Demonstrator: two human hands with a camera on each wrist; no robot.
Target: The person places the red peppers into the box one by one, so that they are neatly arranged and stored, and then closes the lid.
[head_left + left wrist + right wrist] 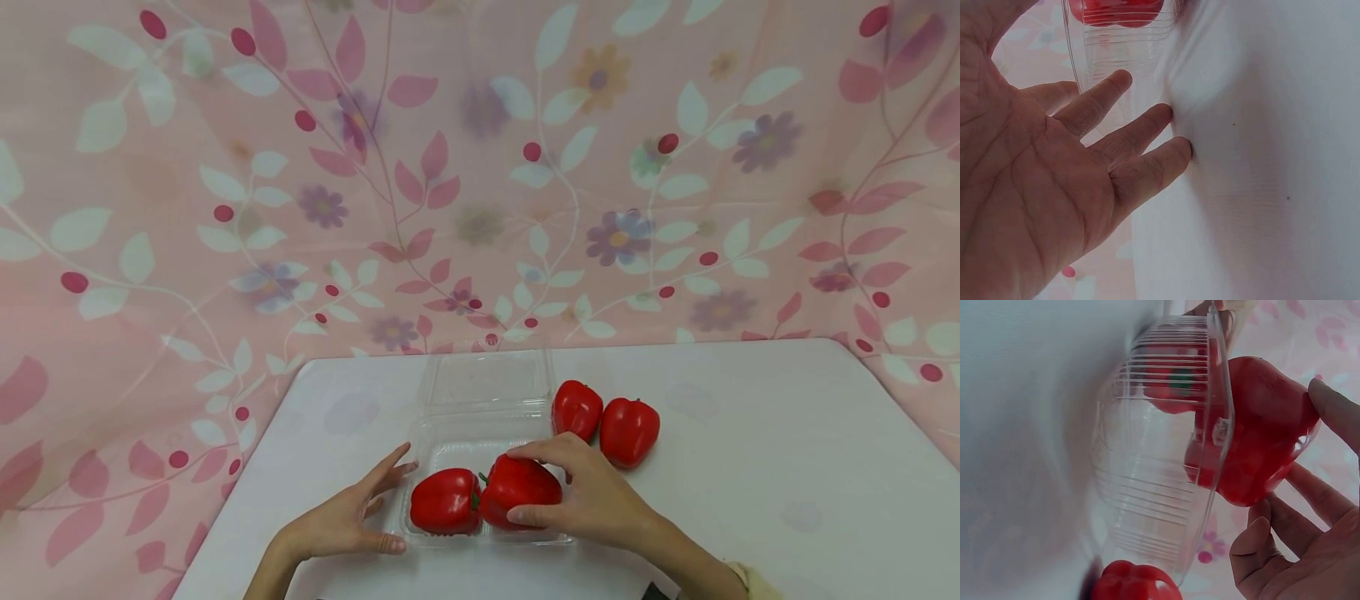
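A clear plastic clamshell box (453,455) lies on the table with its lid (487,382) folded back. Inside it on the left rests a red bell pepper (445,502), its green stem facing right. My right hand (600,496) grips a second red bell pepper (522,490) between thumb and fingers over the box's right half. In the right wrist view this held pepper (1266,434) stands partly above the rim. At the box's left side my left hand (337,523) is spread, holding nothing; its palm and extended fingers show in the left wrist view.
Two more red bell peppers stand behind the right hand, to the right of the lid: one nearer it (576,410), the other further right (630,432). A white cloth covers the table (765,467). Behind it hangs a pink flowered curtain (480,200).
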